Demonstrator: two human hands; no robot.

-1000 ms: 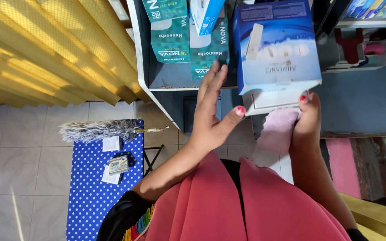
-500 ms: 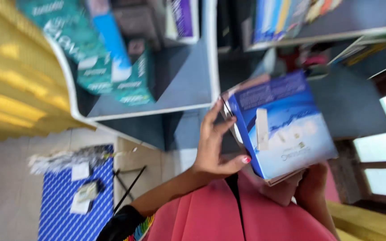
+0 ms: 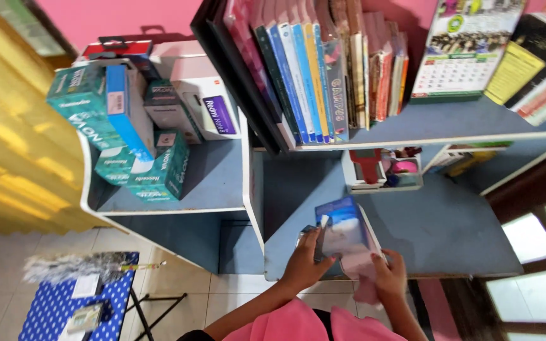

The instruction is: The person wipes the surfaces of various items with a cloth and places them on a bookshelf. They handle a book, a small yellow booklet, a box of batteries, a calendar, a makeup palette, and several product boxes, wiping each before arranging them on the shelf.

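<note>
On blue desk (image 3: 462, 233) | left hand (image 3: 303, 265), right hand (image 3: 388, 275) grip blue box (image 3: 344, 235) | contents unseen

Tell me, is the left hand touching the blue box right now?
Touching. The head view shows the left hand wrapped against the near left edge of the blue box, fingers overlapping its side with no gap between them.

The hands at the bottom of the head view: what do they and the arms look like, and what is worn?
Two bare hands, the left hand and the right hand, with no gloves, rings or watch showing. Both forearms are uncovered where visible. Nail colour is too small to tell. Below them lies a pink-red garment; sleeves are out of sight.
</note>
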